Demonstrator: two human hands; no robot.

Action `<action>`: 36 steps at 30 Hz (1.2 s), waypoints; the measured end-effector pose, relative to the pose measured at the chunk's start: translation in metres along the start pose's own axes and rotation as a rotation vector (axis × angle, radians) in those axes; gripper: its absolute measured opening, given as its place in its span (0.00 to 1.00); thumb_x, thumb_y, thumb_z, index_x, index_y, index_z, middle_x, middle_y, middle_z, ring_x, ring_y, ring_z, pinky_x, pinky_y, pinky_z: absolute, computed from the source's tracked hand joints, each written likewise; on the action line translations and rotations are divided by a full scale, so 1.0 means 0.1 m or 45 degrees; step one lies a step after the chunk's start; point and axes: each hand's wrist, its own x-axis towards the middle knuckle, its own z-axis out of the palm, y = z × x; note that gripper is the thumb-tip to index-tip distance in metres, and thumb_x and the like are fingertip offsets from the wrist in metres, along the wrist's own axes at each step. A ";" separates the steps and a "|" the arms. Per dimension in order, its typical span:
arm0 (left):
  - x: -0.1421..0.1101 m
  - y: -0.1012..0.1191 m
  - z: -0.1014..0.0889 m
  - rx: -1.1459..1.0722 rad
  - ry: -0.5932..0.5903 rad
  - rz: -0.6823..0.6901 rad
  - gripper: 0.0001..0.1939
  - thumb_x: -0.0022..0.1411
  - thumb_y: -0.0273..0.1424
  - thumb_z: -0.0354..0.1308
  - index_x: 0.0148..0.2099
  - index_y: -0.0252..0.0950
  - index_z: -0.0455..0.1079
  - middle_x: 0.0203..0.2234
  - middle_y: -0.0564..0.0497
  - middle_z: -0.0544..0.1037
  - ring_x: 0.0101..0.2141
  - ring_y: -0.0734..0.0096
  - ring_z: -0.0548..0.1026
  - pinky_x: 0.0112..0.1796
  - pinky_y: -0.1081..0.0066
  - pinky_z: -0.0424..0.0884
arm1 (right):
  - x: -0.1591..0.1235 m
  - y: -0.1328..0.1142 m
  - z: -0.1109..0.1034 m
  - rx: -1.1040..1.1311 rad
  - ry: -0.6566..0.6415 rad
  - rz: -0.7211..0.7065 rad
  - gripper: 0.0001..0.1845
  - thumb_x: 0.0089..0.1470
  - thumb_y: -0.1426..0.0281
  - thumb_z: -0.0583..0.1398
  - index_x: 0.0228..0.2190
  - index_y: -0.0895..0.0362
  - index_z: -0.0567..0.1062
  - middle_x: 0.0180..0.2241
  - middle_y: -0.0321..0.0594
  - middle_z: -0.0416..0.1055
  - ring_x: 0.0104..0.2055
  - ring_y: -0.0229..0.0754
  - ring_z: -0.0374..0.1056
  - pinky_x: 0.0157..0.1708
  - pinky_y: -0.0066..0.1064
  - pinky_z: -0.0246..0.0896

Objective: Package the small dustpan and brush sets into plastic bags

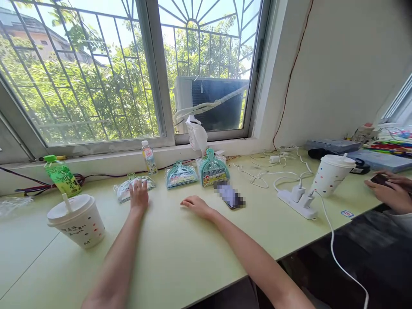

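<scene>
Touching the leftmost plastic-wrapped, pale-green fan-shaped pack (124,191) near the worktop's (167,257) far edge, left hand (139,196) loosely open, not clamped; right hand (199,207) rests open, empty; lifting would need curled fingers

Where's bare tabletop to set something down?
Widest: between left hand and right hand, back to the near edge. Also between phone and power strip. Crowded: window side, with packaged dustpan sets and bottles; right side, around the cup.

I see a clear-wrapped, pale green brush-and-dustpan set (124,192) lying flat under my left hand (139,195); two greener wrapped sets, the middle one (182,177) and the right one (213,172), lie beyond my right hand (198,207).
</scene>
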 end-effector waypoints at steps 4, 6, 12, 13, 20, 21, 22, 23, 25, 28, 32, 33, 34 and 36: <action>0.00 0.45 -0.10 -0.194 -0.032 0.214 0.23 0.65 0.25 0.38 0.55 0.32 0.68 0.57 0.36 0.67 0.57 0.54 0.64 0.56 0.59 0.59 | -0.01 -0.03 0.00 -0.014 0.011 -0.019 0.17 0.62 0.61 0.52 0.41 0.54 0.79 0.45 0.42 0.76 0.49 0.45 0.68 0.52 0.36 0.57; 0.03 0.70 -0.11 -0.280 -0.155 0.106 0.22 0.67 0.31 0.38 0.51 0.31 0.72 0.50 0.33 0.73 0.52 0.51 0.69 0.49 0.58 0.65 | -0.02 -0.04 0.00 -0.015 0.010 -0.040 0.18 0.62 0.60 0.53 0.41 0.54 0.79 0.45 0.42 0.76 0.49 0.45 0.68 0.52 0.36 0.57; 0.25 0.97 -0.01 -0.380 -0.265 -0.251 0.14 0.60 0.36 0.51 0.40 0.34 0.74 0.42 0.33 0.77 0.49 0.46 0.71 0.41 0.60 0.68 | -0.01 -0.07 -0.02 -0.056 -0.001 -0.059 0.15 0.59 0.59 0.56 0.41 0.51 0.79 0.46 0.39 0.76 0.49 0.45 0.68 0.52 0.34 0.58; 0.30 0.95 0.00 -0.421 -0.306 -0.289 0.12 0.58 0.35 0.53 0.38 0.35 0.73 0.41 0.34 0.77 0.47 0.46 0.73 0.40 0.60 0.68 | 0.01 -0.06 -0.02 -0.057 -0.005 -0.060 0.14 0.59 0.60 0.57 0.41 0.51 0.79 0.46 0.39 0.77 0.49 0.45 0.69 0.52 0.34 0.58; 0.56 0.79 -0.21 -0.572 -0.651 -0.171 0.07 0.44 0.31 0.60 0.20 0.37 0.64 0.22 0.45 0.76 0.36 0.52 0.76 0.34 0.65 0.68 | 0.04 0.01 -0.02 -0.008 0.065 -0.058 0.13 0.58 0.64 0.58 0.44 0.51 0.77 0.49 0.41 0.73 0.54 0.46 0.67 0.54 0.35 0.59; 0.56 0.76 -0.28 -0.604 -0.685 -0.134 0.08 0.44 0.31 0.60 0.19 0.37 0.64 0.20 0.48 0.74 0.32 0.56 0.76 0.32 0.67 0.67 | 0.03 0.00 -0.03 -0.051 0.145 -0.043 0.17 0.57 0.63 0.59 0.48 0.50 0.75 0.54 0.42 0.69 0.57 0.47 0.63 0.56 0.38 0.57; 0.53 0.72 -0.35 -0.647 -0.719 -0.101 0.08 0.44 0.31 0.59 0.18 0.37 0.63 0.19 0.50 0.73 0.30 0.60 0.75 0.31 0.69 0.67 | 0.00 -0.02 -0.05 -0.122 0.230 -0.038 0.23 0.55 0.62 0.60 0.53 0.49 0.70 0.59 0.43 0.63 0.61 0.49 0.58 0.59 0.41 0.54; 0.48 0.68 -0.43 -0.694 -0.747 -0.075 0.09 0.45 0.32 0.58 0.18 0.37 0.63 0.18 0.51 0.72 0.28 0.62 0.74 0.29 0.70 0.66 | -0.03 -0.04 -0.07 -0.215 0.300 -0.052 0.30 0.53 0.61 0.62 0.57 0.48 0.65 0.63 0.43 0.57 0.65 0.52 0.51 0.61 0.46 0.50; 0.33 0.58 -0.63 -0.873 -0.810 -0.058 0.08 0.45 0.32 0.57 0.18 0.38 0.62 0.16 0.53 0.70 0.25 0.65 0.73 0.27 0.71 0.65 | -0.08 -0.11 -0.10 -0.425 0.340 -0.153 0.42 0.50 0.62 0.64 0.63 0.46 0.54 0.67 0.42 0.47 0.69 0.54 0.40 0.64 0.53 0.40; 0.00 0.49 -0.96 -1.090 -0.940 -0.103 0.07 0.44 0.34 0.59 0.22 0.38 0.65 0.20 0.54 0.71 0.29 0.65 0.74 0.28 0.71 0.68 | -0.12 -0.21 -0.11 -0.620 0.258 -0.316 0.44 0.52 0.69 0.62 0.64 0.46 0.48 0.67 0.41 0.47 0.70 0.53 0.37 0.65 0.55 0.33; -0.36 0.55 -1.18 -1.640 -1.055 -0.251 0.12 0.46 0.36 0.63 0.30 0.38 0.63 0.32 0.51 0.76 0.38 0.66 0.77 0.40 0.68 0.73 | -0.12 -0.25 -0.10 -0.677 0.217 -0.367 0.29 0.60 0.77 0.51 0.61 0.51 0.58 0.59 0.45 0.64 0.60 0.48 0.60 0.60 0.49 0.50; -0.41 0.59 -1.17 -1.844 -1.122 -0.323 0.12 0.49 0.37 0.63 0.32 0.38 0.63 0.35 0.50 0.77 0.38 0.66 0.78 0.42 0.67 0.73 | -0.13 -0.24 -0.10 -0.687 0.243 -0.386 0.27 0.60 0.77 0.50 0.60 0.52 0.61 0.57 0.45 0.66 0.56 0.47 0.64 0.57 0.46 0.55; -0.45 0.62 -1.12 -2.055 -1.173 -0.411 0.12 0.53 0.39 0.60 0.36 0.38 0.65 0.38 0.47 0.78 0.38 0.66 0.78 0.43 0.67 0.73 | -0.13 -0.23 -0.12 -0.701 0.282 -0.430 0.26 0.60 0.78 0.50 0.59 0.52 0.63 0.56 0.45 0.68 0.55 0.47 0.65 0.54 0.44 0.59; -0.48 0.65 -0.99 -2.310 -1.244 -0.628 0.17 0.60 0.43 0.53 0.43 0.34 0.67 0.37 0.44 0.79 0.35 0.65 0.79 0.40 0.67 0.74 | -0.15 -0.21 -0.14 -0.759 0.359 -0.598 0.25 0.60 0.79 0.51 0.57 0.53 0.65 0.54 0.45 0.69 0.54 0.45 0.65 0.51 0.40 0.62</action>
